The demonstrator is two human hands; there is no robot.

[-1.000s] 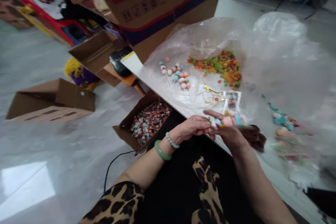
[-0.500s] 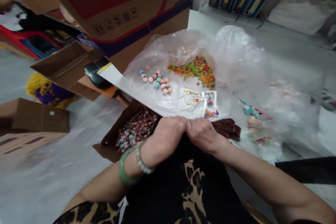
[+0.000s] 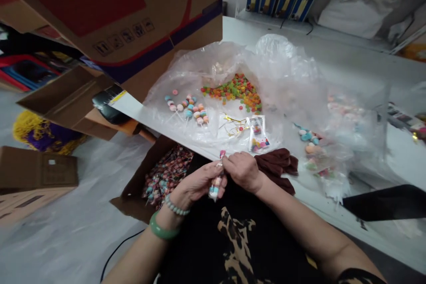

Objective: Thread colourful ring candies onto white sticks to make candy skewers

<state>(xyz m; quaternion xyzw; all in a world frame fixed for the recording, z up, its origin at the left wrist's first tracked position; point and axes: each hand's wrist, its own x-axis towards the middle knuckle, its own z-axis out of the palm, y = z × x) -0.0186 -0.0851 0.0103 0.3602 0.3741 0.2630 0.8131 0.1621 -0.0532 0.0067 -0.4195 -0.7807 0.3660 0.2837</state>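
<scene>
Left hand (image 3: 199, 182) fingers curled round a wrapped candy stick (image 3: 215, 186), held nearly upright, pink tip up. Right hand (image 3: 242, 171) bunched, fingers pinched narrow at its upper part; exact contact hidden. Candy is just left of and nearer than the printed sachet (image 3: 258, 133).

Change: half a second ago both fists met side by side and hid the candy; now it shows, left hand turned and opened more around it.

Near edge of the surface (image 3: 136, 111) runs slantwise on the near side of the sachet, hands right at it. White strip shows along that edge, left of the sachet. Brown cloth (image 3: 278, 164) crowds the sachet's near right, close to the right hand. Gold ties (image 3: 230, 126) just left of the sachet, lollipops (image 3: 199, 113) further left, gummy rings (image 3: 246, 93) behind it, all on clear plastic (image 3: 186, 71).

Containers: open cardboard box (image 3: 128, 208), left of and below the sachet, holds a heap of small multicolored candies. Cloudy plastic right of the sachet, pastel pieces (image 3: 346, 108) inside or under, can't tell. Big carton (image 3: 100, 4) stands far left behind the sachet, contents not visible.
</scene>
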